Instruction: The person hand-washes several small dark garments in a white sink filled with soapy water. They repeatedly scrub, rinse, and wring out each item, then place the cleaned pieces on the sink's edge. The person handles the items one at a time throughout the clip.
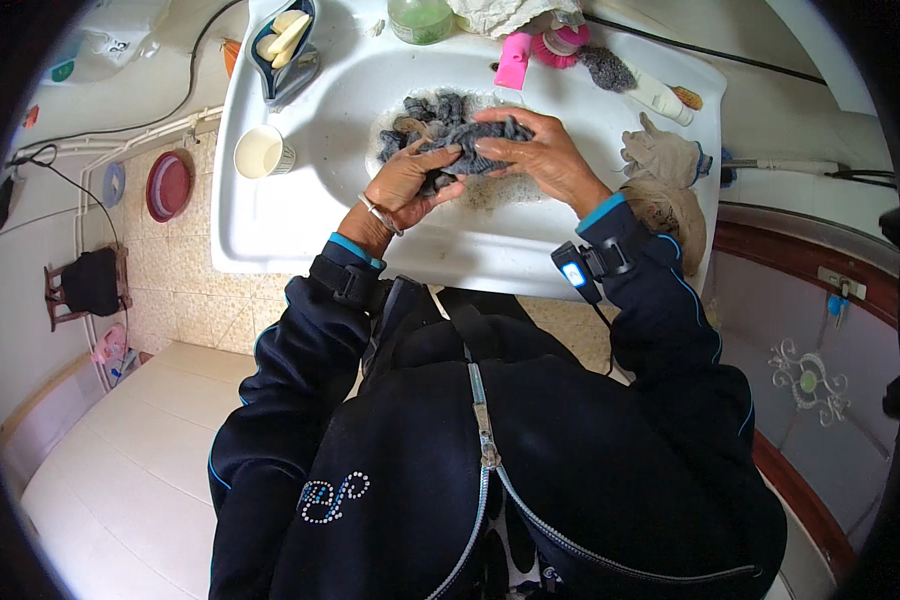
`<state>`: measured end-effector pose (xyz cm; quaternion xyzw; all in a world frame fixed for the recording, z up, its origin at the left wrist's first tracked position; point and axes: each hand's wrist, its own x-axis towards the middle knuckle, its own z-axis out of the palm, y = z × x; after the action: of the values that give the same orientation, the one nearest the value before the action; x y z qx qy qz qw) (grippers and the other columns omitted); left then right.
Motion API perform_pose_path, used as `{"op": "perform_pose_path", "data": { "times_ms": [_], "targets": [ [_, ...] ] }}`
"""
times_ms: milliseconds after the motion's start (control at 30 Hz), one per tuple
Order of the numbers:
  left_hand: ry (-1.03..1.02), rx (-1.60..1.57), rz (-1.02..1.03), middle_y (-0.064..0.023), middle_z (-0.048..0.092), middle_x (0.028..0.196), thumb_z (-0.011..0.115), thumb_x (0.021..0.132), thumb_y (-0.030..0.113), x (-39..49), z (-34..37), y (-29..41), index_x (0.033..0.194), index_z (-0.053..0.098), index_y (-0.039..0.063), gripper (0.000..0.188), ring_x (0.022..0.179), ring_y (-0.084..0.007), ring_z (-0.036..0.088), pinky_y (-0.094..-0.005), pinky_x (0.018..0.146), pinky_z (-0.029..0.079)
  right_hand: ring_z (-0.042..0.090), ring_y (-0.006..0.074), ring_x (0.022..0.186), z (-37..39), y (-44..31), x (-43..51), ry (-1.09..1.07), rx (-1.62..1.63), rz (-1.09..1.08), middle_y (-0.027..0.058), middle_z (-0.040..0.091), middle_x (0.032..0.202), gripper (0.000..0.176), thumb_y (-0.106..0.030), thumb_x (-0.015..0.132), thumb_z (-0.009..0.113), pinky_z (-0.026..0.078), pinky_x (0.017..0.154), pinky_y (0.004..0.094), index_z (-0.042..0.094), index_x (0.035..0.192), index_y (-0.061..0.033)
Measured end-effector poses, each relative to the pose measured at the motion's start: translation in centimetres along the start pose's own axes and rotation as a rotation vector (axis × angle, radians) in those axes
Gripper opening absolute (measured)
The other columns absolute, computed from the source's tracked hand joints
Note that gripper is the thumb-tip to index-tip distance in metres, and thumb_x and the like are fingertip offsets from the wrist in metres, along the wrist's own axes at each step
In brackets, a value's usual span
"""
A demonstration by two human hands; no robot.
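Note:
Over the basin of a white sink, both of my hands grip a wet, dark grey knitted cloth item. My left hand has its thumb on the near left part of the fabric. From the other side, my right hand pinches the right end between thumb and fingers. More dark wet fabric lies in foamy, murky water just beyond and to the left. Whether the held piece joins that pile cannot be made out.
Soap bars fill a leaf-shaped dish at the back left, above a paper cup. Behind the basin are a green jar, a pink faucet piece, a pink scrub brush, steel wool and a white tube. Used gloves lie right.

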<state>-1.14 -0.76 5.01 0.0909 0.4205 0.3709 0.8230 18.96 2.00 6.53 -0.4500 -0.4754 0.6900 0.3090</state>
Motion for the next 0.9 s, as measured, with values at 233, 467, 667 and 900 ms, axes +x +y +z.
{"op": "perform_pose_path", "data": {
  "times_ms": [233,467,667,900],
  "targets": [
    [0.042,0.217,0.047,-0.0059,0.06,0.086,0.051,0.092,0.033,0.1,-0.8,-0.3,0.101,0.054,0.006,0.029,0.063,-0.018,0.061,-0.0297,0.054,0.056,0.055,0.006,0.062,-1.9,-1.2,-0.9,0.239,0.392,0.167,-0.001,0.059,0.081,0.018,-0.022,0.083,0.065,0.033,0.04,0.0191,0.061,0.093,-0.0072],
    [-0.132,0.446,0.423,-0.0034,0.054,0.115,0.059,0.087,0.031,-0.4,0.7,-1.2,0.131,0.041,0.01,0.052,0.098,-0.0134,0.056,-0.0331,0.072,0.054,0.051,0.0066,0.06,-0.8,-1.3,-1.1,0.313,0.514,0.24,-0.0026,0.058,0.079,0.024,-0.031,0.082,0.066,0.026,0.04,0.0217,0.061,0.092,-0.0101],
    [-0.218,0.323,0.178,-0.0029,0.063,0.094,0.057,0.089,0.027,-0.3,1.0,-1.8,0.111,0.056,0.004,0.032,0.076,-0.0123,0.062,-0.0274,0.064,0.055,0.053,0.006,0.061,-0.1,-1.5,-1.7,0.192,0.418,0.175,-0.0025,0.058,0.078,0.025,-0.032,0.081,0.068,0.031,0.042,0.0216,0.061,0.093,-0.0106],
    [-0.132,0.054,0.026,-0.004,0.064,0.096,0.05,0.09,0.044,-1.2,1.7,-1.4,0.111,0.055,0.008,0.042,0.078,-0.0151,0.063,-0.0271,0.055,0.051,0.055,0.0063,0.07,-0.4,-1.3,-2.6,0.15,0.381,0.169,-0.0014,0.059,0.084,0.02,-0.025,0.083,0.067,0.04,0.048,0.0222,0.061,0.093,-0.0084]
  ]
}}
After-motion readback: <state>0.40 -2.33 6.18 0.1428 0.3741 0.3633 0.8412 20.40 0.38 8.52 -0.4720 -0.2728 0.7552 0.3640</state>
